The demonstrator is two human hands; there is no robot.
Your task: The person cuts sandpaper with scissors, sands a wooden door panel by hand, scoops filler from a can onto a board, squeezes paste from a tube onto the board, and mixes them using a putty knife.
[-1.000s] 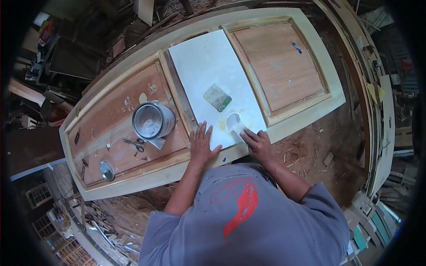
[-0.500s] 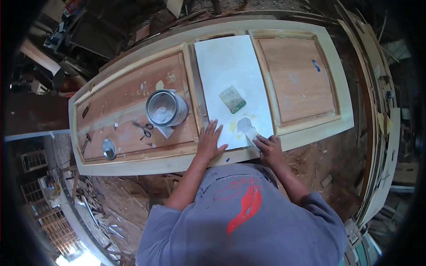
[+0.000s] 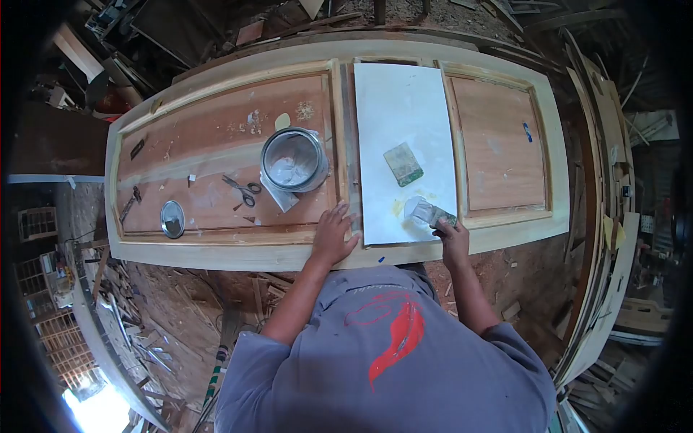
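A white board [image 3: 375, 130] lies across the panelled wooden door. Near its front edge my right hand [image 3: 453, 239] is closed on a small flat putty spreader [image 3: 442, 216], greenish grey and smeared. The spreader touches or hovers at a patch of grey paste [image 3: 417, 208], with yellow smears around it. A second flat piece [image 3: 403, 164], pale with a green edge, rests on the board farther back. My left hand [image 3: 333, 237] lies on the door's front rail, left of the board, fingers extended and holding nothing.
On the door's left panel stand an open can [image 3: 294, 160] of pale paste, scissors [image 3: 242, 189] and a round lid [image 3: 172, 219]. A blue piece [image 3: 528, 132] lies on the right panel [image 3: 502, 144]. Long planks [image 3: 595, 216] lean at the right.
The view has shifted, so the door sits differently in frame. My right hand has turned the spreader, whose darker greenish face now shows. My left hand stays on the door's front rail.
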